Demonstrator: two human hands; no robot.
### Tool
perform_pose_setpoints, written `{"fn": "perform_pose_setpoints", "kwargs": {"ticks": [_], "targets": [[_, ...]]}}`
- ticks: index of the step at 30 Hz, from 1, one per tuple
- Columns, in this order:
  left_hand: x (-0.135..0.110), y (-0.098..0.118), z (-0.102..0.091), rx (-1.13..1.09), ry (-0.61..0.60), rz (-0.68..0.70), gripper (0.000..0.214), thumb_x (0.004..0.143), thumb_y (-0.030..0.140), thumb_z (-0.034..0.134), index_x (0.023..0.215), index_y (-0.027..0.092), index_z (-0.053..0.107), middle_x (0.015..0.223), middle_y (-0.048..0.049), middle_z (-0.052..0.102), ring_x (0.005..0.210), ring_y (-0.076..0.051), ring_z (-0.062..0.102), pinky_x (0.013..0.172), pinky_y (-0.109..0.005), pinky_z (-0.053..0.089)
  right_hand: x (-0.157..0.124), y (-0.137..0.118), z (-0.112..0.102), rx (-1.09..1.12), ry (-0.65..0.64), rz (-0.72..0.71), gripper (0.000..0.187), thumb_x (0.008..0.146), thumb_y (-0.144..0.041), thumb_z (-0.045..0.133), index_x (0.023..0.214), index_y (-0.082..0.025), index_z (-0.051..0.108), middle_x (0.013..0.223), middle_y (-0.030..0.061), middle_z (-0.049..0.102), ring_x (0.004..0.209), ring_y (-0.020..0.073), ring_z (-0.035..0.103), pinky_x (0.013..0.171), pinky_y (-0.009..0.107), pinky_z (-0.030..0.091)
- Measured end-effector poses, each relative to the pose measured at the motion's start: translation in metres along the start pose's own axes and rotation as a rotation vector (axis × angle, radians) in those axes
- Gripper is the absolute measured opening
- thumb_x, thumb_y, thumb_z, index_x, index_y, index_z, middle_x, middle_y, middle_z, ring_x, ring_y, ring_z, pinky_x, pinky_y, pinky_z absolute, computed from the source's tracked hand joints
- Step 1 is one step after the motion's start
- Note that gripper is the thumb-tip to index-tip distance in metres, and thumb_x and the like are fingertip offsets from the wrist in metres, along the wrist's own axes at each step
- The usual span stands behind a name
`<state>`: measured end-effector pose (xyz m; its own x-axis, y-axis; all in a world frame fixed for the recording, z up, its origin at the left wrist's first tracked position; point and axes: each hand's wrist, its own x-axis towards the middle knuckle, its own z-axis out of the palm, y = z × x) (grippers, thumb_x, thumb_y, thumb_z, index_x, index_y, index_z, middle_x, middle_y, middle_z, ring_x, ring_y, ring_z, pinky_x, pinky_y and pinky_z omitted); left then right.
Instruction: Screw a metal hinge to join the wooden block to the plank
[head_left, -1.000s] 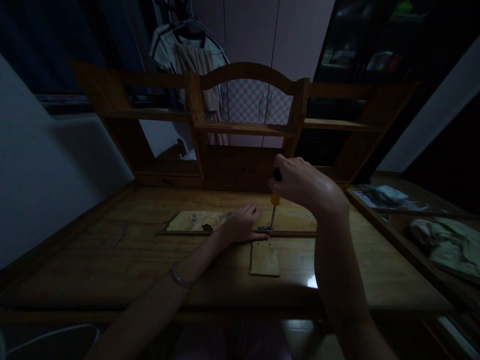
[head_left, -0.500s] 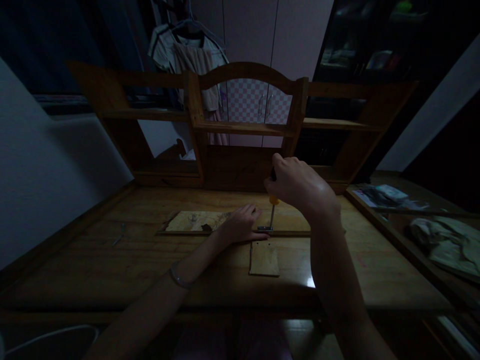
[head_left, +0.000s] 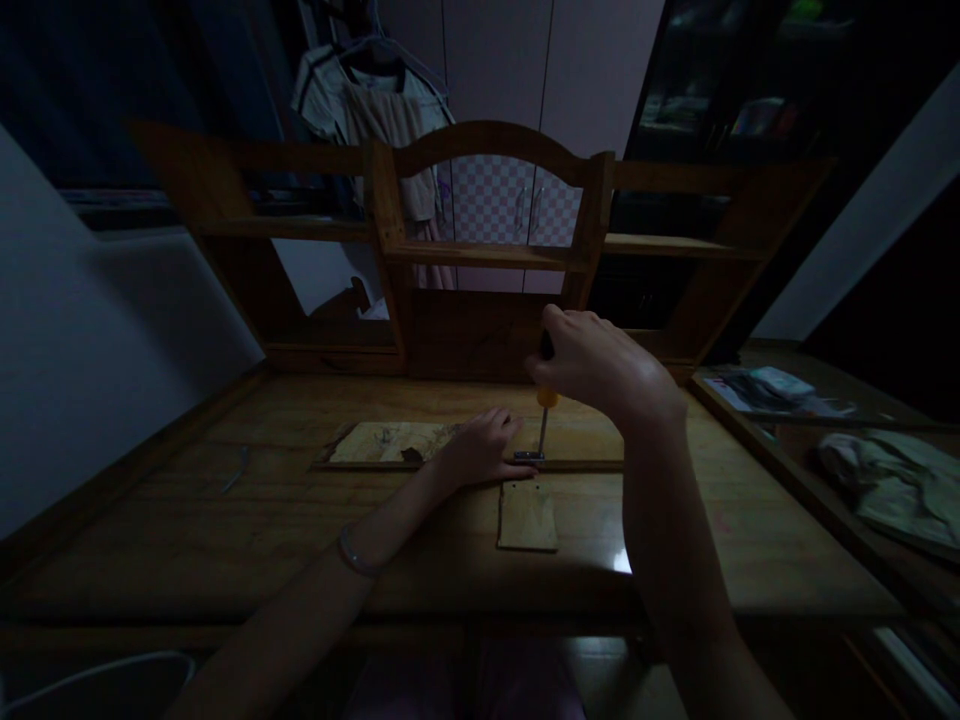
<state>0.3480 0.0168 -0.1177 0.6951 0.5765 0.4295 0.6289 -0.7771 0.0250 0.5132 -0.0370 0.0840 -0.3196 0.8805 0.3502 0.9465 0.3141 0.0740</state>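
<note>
My right hand (head_left: 596, 365) is closed round the handle of a screwdriver (head_left: 545, 412) with an orange collar, held upright. Its tip rests on a small metal hinge (head_left: 529, 457) at the front edge of a long wooden board (head_left: 390, 441) lying on the desk. My left hand (head_left: 484, 448) lies on that board just left of the hinge, fingers pressed down flat, holding it still. A small wooden piece (head_left: 528, 516) lies just in front of the hinge. A bracelet circles my left wrist.
The wooden desk (head_left: 225, 520) carries a shelf unit (head_left: 487, 255) along its back edge. A thin metal item (head_left: 236, 470) lies on the left of the desk. Papers and cloth (head_left: 885, 475) sit on a side surface at right. Clothes hang behind.
My right hand has shifted slightly left on the screwdriver handle and turned a little. My left hand and both wooden pieces stay where they were.
</note>
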Motion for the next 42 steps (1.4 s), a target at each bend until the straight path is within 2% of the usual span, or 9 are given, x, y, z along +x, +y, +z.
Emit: {"fn": "perform_pose_setpoints", "kwargs": {"ticks": [3, 7, 16, 29, 32, 36, 42], "targets": [[-0.001, -0.002, 0.002, 0.006, 0.002, -0.003, 0.076, 0.081, 0.079, 0.054, 0.118, 0.013, 0.056, 0.106, -0.0125, 0.053, 0.099, -0.028, 0.051, 0.085, -0.038, 0.045, 0.005, 0.016, -0.001, 0.115, -0.038, -0.072, 0.029, 0.085, -0.033, 0.051, 0.107, -0.014, 0.057, 0.102, 0.0108, 0.063, 0.097, 0.0278, 0.061, 0.076, 0.033, 0.042], [-0.001, -0.002, 0.004, 0.018, 0.008, -0.019, 0.076, 0.080, 0.081, 0.053, 0.115, 0.014, 0.057, 0.106, -0.0126, 0.052, 0.101, -0.028, 0.051, 0.086, -0.039, 0.044, 0.008, 0.029, -0.003, 0.210, -0.100, -0.118, 0.026, 0.084, -0.033, 0.053, 0.105, -0.018, 0.060, 0.094, 0.0066, 0.064, 0.086, 0.0216, 0.061, 0.065, 0.027, 0.038], [-0.001, 0.004, 0.000, 0.022, 0.000, -0.028, 0.078, 0.081, 0.080, 0.053, 0.121, 0.013, 0.055, 0.109, -0.0136, 0.053, 0.102, -0.029, 0.052, 0.086, -0.039, 0.045, -0.003, -0.001, -0.001, -0.024, 0.019, -0.034, 0.021, 0.087, -0.026, 0.046, 0.098, -0.011, 0.056, 0.090, 0.0123, 0.063, 0.087, 0.0288, 0.063, 0.065, 0.034, 0.032], [-0.001, 0.003, 0.000, 0.031, 0.000, -0.004, 0.075, 0.083, 0.076, 0.054, 0.120, 0.012, 0.055, 0.108, -0.0126, 0.052, 0.102, -0.028, 0.050, 0.087, -0.038, 0.044, -0.001, -0.002, 0.004, -0.066, 0.042, -0.003, 0.023, 0.090, -0.027, 0.043, 0.100, -0.011, 0.056, 0.088, 0.0120, 0.061, 0.089, 0.0313, 0.063, 0.066, 0.035, 0.035], [-0.001, 0.002, 0.001, 0.021, -0.002, 0.007, 0.076, 0.082, 0.077, 0.054, 0.120, 0.011, 0.055, 0.107, -0.0129, 0.052, 0.101, -0.028, 0.050, 0.087, -0.039, 0.044, -0.001, 0.003, 0.002, -0.027, 0.014, -0.018, 0.025, 0.089, -0.032, 0.047, 0.102, -0.012, 0.055, 0.088, 0.0113, 0.061, 0.089, 0.0297, 0.062, 0.066, 0.034, 0.036], [-0.001, 0.000, 0.001, 0.001, -0.009, -0.007, 0.075, 0.081, 0.077, 0.056, 0.119, 0.012, 0.056, 0.106, -0.0132, 0.052, 0.101, -0.028, 0.050, 0.088, -0.039, 0.045, -0.002, 0.020, -0.006, 0.148, -0.061, -0.131, 0.037, 0.084, -0.042, 0.057, 0.110, -0.016, 0.054, 0.090, 0.0071, 0.062, 0.087, 0.0239, 0.061, 0.067, 0.029, 0.039], [-0.002, -0.001, 0.000, -0.006, -0.012, -0.031, 0.080, 0.080, 0.079, 0.055, 0.124, 0.012, 0.055, 0.110, -0.0138, 0.052, 0.103, -0.029, 0.051, 0.090, -0.039, 0.045, -0.001, 0.037, -0.007, 0.198, -0.043, -0.156, 0.034, 0.084, -0.033, 0.058, 0.114, -0.018, 0.058, 0.084, 0.0035, 0.062, 0.076, 0.0182, 0.059, 0.062, 0.026, 0.039]]}}
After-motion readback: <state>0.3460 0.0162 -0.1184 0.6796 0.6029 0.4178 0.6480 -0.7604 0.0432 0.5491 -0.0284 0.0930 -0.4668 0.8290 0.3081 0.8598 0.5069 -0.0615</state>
